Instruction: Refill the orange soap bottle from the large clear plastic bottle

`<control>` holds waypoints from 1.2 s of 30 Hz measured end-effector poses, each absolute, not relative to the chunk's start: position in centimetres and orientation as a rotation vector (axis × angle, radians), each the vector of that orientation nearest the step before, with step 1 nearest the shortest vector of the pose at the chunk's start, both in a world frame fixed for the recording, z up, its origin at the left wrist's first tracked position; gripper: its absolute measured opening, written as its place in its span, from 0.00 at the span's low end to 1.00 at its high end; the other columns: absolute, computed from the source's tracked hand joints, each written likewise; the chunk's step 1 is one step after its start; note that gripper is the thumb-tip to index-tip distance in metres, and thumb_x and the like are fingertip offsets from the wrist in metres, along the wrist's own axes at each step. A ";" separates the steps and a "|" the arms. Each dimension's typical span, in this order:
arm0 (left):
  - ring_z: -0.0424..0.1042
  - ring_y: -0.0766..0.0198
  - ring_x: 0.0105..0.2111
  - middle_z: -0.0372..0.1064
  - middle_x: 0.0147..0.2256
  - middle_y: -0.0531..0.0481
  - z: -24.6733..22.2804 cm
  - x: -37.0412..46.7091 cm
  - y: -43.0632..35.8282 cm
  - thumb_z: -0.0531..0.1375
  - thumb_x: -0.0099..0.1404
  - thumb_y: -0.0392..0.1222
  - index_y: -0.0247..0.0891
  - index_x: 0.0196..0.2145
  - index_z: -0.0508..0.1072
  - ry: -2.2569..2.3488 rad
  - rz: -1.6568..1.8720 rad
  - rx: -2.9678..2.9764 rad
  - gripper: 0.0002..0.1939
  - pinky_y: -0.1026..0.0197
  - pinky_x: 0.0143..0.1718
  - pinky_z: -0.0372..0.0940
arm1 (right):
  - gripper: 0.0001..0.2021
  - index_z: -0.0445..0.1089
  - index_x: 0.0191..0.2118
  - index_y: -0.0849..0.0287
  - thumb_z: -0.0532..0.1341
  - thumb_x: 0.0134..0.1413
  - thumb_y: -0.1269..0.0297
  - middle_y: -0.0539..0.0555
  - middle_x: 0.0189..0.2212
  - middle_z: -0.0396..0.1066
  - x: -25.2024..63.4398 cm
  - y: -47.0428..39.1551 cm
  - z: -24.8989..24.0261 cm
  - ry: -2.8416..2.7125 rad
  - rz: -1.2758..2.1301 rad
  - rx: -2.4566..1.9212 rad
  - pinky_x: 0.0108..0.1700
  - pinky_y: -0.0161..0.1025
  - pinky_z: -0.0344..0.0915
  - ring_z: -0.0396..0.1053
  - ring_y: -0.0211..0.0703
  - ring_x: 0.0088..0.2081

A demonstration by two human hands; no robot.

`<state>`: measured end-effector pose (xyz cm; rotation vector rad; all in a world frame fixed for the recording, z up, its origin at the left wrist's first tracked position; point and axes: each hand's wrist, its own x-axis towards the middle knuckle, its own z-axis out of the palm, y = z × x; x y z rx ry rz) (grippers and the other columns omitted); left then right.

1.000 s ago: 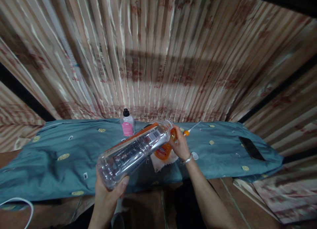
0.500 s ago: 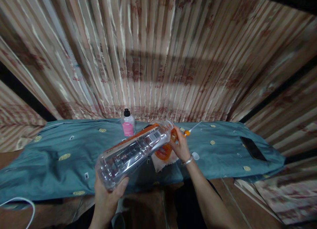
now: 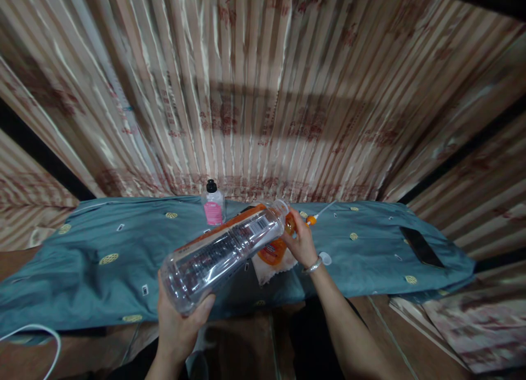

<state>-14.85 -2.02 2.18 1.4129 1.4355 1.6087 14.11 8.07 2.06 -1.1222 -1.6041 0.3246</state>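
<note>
Clear plastic bottle [image 3: 224, 251], large and with an orange label and barcode, is held tilted above the surface [image 3: 102, 270], base low toward the camera and open neck raised toward the far side. Left hand [image 3: 178, 325] grips the bottle's base from beneath, fingers curled around it. Right hand [image 3: 302, 243], wearing a bracelet at the wrist, is closed around a small orange bottle [image 3: 274, 249], which stands just under the large bottle's neck; whether the two touch cannot be told. A white cloth or paper [image 3: 269, 270] lies under the orange bottle. Near the right wrist lies a small white cap [image 3: 324, 257]. Farther back stands a small clear bottle with a pink label [image 3: 213, 204] and black cap. A dark phone [image 3: 421, 247] lies well apart at right. A teal patterned cloth covers the surface, backed by striped curtain [image 3: 263, 95].
</note>
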 end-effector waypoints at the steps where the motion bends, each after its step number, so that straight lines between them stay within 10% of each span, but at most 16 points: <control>1: 0.78 0.47 0.48 0.76 0.50 0.35 1.8 -15.2 -1.9 0.71 0.53 0.53 0.35 0.44 0.70 1.408 1.603 1.441 0.27 0.46 0.53 0.72 | 0.26 0.67 0.60 0.56 0.65 0.60 0.52 0.58 0.50 0.79 14.1 8.1 2.1 -1.605 0.327 -1.121 0.52 0.47 0.76 0.78 0.52 0.50; 36: 0.77 0.46 0.46 0.75 0.48 0.36 2.3 -15.3 -1.6 0.72 0.50 0.54 0.33 0.50 0.70 1.441 1.618 1.379 0.35 0.45 0.53 0.70 | 0.26 0.67 0.60 0.54 0.65 0.59 0.52 0.58 0.51 0.78 14.2 7.9 2.3 -1.622 0.338 -1.144 0.53 0.49 0.75 0.77 0.53 0.51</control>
